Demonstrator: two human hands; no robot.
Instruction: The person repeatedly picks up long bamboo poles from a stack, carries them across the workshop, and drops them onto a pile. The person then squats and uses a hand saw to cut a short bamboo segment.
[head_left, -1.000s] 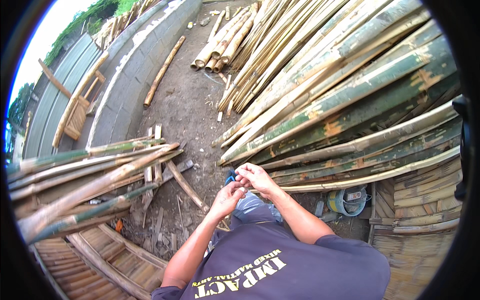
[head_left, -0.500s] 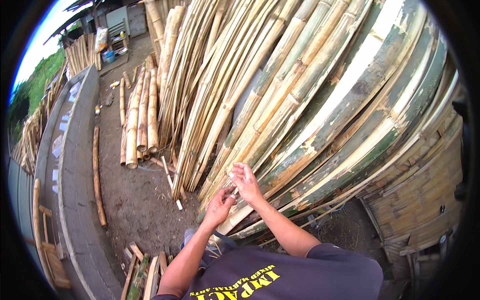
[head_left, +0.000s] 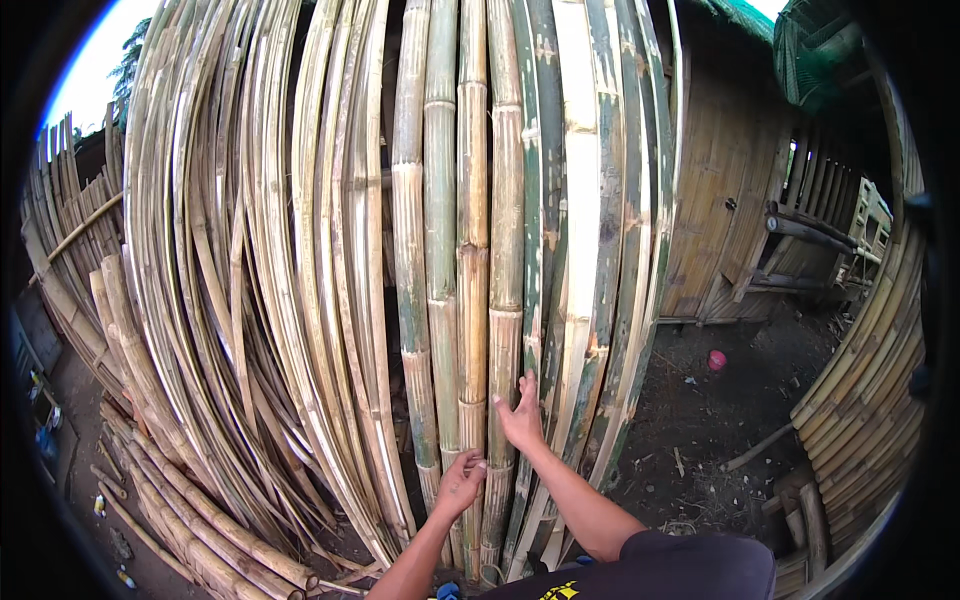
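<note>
Tall bamboo poles lean upright in front of me. My left hand (head_left: 463, 485) is low in front of a tan bamboo pole (head_left: 472, 260), fingers curled in and the thumb close against them. Whatever it may pinch is too small to make out. Higher and to the right, my right hand (head_left: 522, 418) is spread, thumb apart from the fingers, in front of a mottled bamboo pole (head_left: 506, 220). Whether it touches the pole is unclear. Greener split bamboo (head_left: 606, 210) stands just right of it.
Thin bamboo slats (head_left: 270, 260) lean in a dense row at left. Cut bamboo poles (head_left: 215, 530) lie on the ground at lower left. A woven bamboo wall (head_left: 715, 200), a pink round object (head_left: 717, 360) and a curved bamboo-slat structure (head_left: 860, 400) are at right.
My view has swung up and right to face the poles. My hands were close together with fingers bent; now they are apart, the right one higher and spread.
</note>
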